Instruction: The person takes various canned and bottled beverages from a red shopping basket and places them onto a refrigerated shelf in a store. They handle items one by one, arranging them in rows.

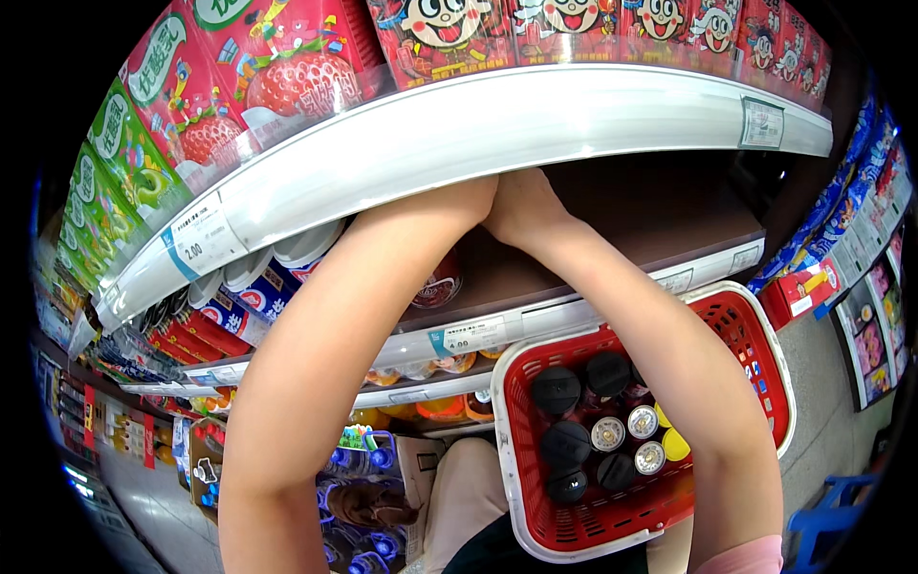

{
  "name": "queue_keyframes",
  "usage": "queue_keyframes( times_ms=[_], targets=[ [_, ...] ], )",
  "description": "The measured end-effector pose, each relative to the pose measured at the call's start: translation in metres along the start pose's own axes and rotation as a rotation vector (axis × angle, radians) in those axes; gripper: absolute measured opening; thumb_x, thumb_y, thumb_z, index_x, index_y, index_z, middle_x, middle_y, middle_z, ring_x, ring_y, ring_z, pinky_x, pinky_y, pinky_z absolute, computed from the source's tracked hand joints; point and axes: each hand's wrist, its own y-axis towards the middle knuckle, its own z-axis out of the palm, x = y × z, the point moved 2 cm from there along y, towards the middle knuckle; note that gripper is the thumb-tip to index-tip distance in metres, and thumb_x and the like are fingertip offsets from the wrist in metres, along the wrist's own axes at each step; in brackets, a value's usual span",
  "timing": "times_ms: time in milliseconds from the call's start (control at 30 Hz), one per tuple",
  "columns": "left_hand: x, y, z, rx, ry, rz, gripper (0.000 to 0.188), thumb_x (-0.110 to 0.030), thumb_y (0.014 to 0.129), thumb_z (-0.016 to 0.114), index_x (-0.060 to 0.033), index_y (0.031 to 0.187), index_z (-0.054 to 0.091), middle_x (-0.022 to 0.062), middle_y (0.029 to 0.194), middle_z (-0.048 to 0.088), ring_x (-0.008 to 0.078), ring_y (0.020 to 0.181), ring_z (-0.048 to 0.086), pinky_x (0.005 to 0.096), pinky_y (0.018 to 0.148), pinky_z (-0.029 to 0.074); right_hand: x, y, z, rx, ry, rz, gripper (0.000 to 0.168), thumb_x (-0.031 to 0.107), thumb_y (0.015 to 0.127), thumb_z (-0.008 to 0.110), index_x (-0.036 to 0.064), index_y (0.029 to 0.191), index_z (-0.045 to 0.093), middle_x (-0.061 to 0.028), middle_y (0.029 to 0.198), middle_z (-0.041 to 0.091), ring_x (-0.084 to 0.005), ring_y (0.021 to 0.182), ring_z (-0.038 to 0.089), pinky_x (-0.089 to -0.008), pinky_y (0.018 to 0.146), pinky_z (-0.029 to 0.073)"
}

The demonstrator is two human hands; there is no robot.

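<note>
Both forearms reach onto a brown shelf (645,215), under the white front edge (545,107) of the shelf above. My left hand is hidden behind that edge. Of my right hand only the back near the wrist (527,190) may show, where the two arms meet; its fingers are hidden. A dark red container (439,285) stands on the shelf just below the arms. A red plastic basket (509,459) with a white rim rests at my lap, holding several black-capped containers (556,389), cans with silvery tops (608,434) and yellow-lidded containers (675,445).
Red drink cartons (445,36) and green ones (122,136) line the upper shelf. Blue containers with pale lids (269,290) stand at the left. A cardboard box (423,466) with large water bottles lies below. A blue stool (832,513) is at lower right.
</note>
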Motion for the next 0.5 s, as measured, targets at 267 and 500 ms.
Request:
queue_keyframes(
  times_ms=[267,500],
  targets=[
    [0.022,0.031,0.026,0.170,0.085,0.037,0.055,-0.024,0.098,0.060,-0.0099,0.151,0.054,0.0233,0.142,0.062,0.0424,0.133,0.057,0.0499,0.113,0.043,-0.002,0.027,0.013,0.065,-0.074,0.109,0.056,0.034,0.088,0.080,0.002,0.131,0.068,-0.0237,0.135,0.068,-0.0394,0.129,0.062,-0.0462,0.108,0.050],
    [0.029,0.047,0.044,0.253,0.127,0.067,0.059,-0.028,0.099,0.059,-0.0117,0.155,0.050,0.0238,0.149,0.057,0.0416,0.139,0.053,0.0492,0.118,0.040,-0.005,0.024,0.006,0.036,-0.044,0.214,0.067,0.037,0.084,0.084,-0.001,0.135,0.062,-0.0246,0.130,0.070,-0.0410,0.122,0.067,-0.0470,0.103,0.056]
  ],
)
